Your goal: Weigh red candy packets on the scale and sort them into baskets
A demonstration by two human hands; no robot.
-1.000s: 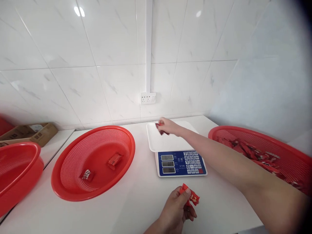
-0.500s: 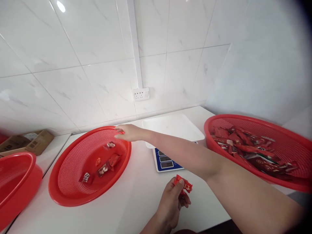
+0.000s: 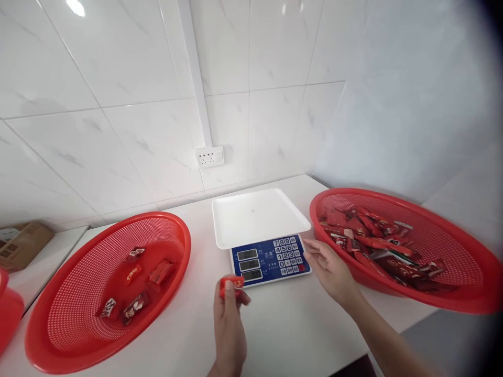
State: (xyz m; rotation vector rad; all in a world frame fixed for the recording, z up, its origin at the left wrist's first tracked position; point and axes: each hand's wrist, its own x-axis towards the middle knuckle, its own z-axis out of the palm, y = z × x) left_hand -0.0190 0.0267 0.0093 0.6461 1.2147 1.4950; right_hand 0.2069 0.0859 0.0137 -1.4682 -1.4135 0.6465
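Left fingers (image 3: 230, 297) — red packet (image 3: 236, 281) pinched between them.

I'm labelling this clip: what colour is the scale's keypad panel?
The panel is blue, shown best in the head view.

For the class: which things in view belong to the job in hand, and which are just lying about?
In the job, it seems:
red packet in the left hand
right hand, near the scale and its white tray
left basket with scattered packets
right basket with heaped packets

Seemingly just lying about:
cardboard box, far left
red container, cut off at the left edge
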